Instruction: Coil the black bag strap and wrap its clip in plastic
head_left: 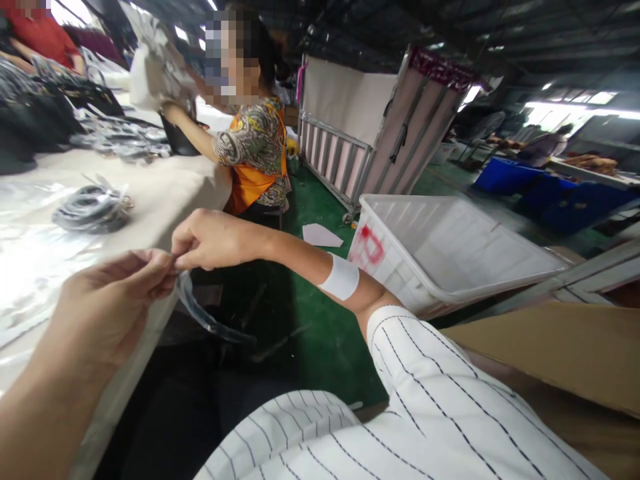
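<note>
Left hand (115,307) and right hand (215,240) pinch a dark strap (203,317) (hanging below both).

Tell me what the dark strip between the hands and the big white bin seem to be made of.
The dark strip looks like thin, glossy, semi-translucent plastic: its edges catch light and it curves limply, though the exact type is unclear. The white bin looks like rigid moulded plastic with a smooth satin finish, judging by its thick rounded rim and even walls.
</note>
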A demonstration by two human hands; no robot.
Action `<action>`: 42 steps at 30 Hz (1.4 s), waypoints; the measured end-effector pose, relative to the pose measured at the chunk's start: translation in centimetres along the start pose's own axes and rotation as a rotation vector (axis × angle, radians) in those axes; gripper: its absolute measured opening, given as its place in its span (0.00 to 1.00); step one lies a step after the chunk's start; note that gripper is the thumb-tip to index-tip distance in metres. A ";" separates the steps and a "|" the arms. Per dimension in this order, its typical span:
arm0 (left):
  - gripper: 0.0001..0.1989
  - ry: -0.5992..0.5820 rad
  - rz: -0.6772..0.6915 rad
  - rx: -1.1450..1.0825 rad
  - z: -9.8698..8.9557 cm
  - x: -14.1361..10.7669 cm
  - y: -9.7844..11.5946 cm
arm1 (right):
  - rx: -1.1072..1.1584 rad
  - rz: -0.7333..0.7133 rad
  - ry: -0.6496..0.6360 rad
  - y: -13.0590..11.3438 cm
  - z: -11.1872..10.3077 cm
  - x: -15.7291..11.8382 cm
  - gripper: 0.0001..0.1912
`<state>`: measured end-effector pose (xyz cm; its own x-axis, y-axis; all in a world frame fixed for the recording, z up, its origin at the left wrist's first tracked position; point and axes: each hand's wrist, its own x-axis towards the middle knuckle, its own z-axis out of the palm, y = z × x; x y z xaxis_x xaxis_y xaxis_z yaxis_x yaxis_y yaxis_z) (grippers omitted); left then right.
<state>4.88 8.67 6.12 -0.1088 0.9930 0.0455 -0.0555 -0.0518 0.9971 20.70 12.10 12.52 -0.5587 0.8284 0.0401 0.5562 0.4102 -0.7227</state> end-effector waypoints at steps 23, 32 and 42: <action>0.23 -0.104 -0.053 -0.099 1.5 1.2 1.7 | 0.082 -0.015 -0.135 -0.2 -2.8 -0.5 0.24; 0.21 0.030 -0.113 -0.074 -1.2 3.0 3.3 | 0.595 -0.106 0.060 2.0 -4.8 -4.3 0.24; 0.25 0.042 -0.132 -0.098 -1.3 2.8 3.2 | 0.489 -0.101 -0.130 2.0 -4.6 -3.3 0.26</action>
<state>3.06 11.12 9.35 -0.1358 0.9867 -0.0898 -0.1687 0.0663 0.9834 26.49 11.89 14.09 -0.6842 0.7266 0.0627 0.1601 0.2335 -0.9591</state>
